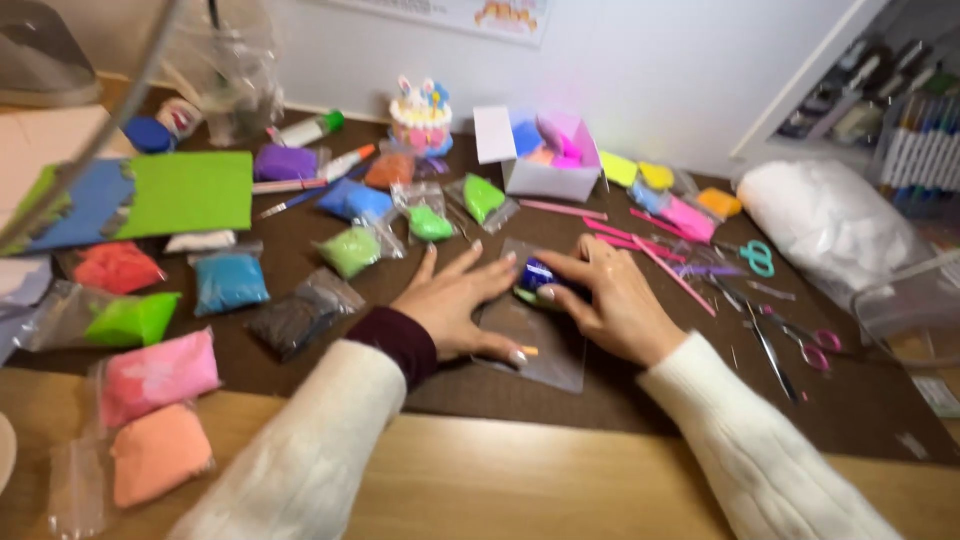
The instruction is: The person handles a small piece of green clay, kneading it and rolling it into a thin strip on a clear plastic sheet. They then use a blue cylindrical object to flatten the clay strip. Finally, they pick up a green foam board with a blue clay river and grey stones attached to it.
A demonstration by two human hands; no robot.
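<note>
My left hand (455,305) lies flat with fingers spread on a clear plastic sheet (545,350) on the dark brown mat (620,390). My right hand (610,300) pinches a small dark blue lump of clay (535,272) with a bit of green under it, just past my left fingertips. A small orange bit (529,351) lies by my left thumb. Both sleeves are white knit, with a maroon cuff on the left.
Bagged clay in many colours lies around: pink (155,375), orange (160,452), blue (230,282), black (295,320), green (350,250). A white box (545,175) of clay stands behind. Pink sticks (650,250), scissors (757,257) and metal tools (775,350) lie on the right.
</note>
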